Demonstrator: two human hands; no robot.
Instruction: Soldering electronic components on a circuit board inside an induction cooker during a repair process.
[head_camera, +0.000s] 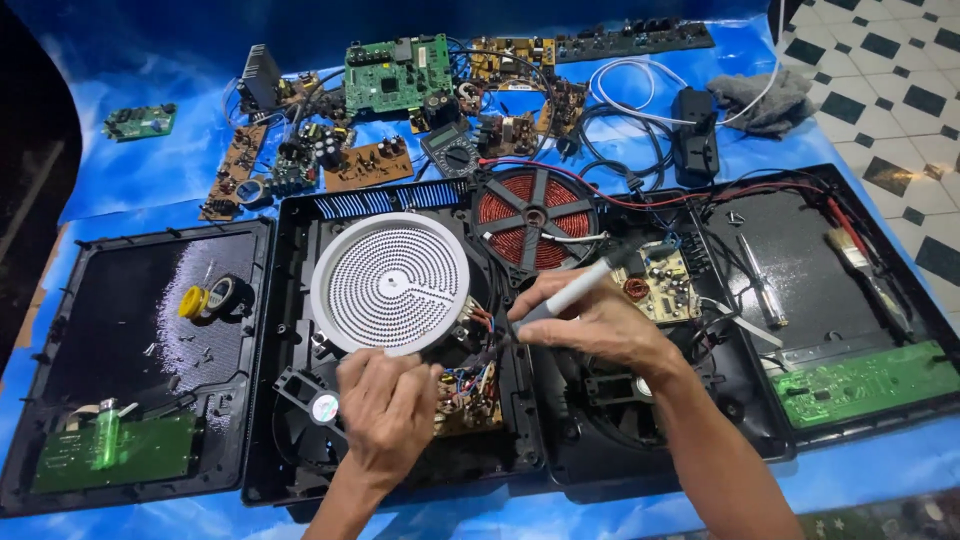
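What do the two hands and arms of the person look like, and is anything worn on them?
Both the left hand and the right hand are bare: no gloves, and no rings, watch or bracelet can be seen. The forearms are bare too, with no sleeves in view up to the bottom edge of the picture.

1. Surface (160, 170) covered by a blue sheet with a cloudy white pattern; it fills most of the view.
2. Floor (890, 90) at the top right: black-and-white checkered tiles, diamond layout, glossy.
3. Dark unlit area (30, 150) at the far left edge; cannot tell what is there.
4. Strip of brownish edge (48, 285) shows at the left, beside the blue sheet.
5. Bottom right corner: dark patch with small pale star shapes (860, 522), partly blurred.
6. Light is even and bright from above, with soft shadows. No walls or windows in view.
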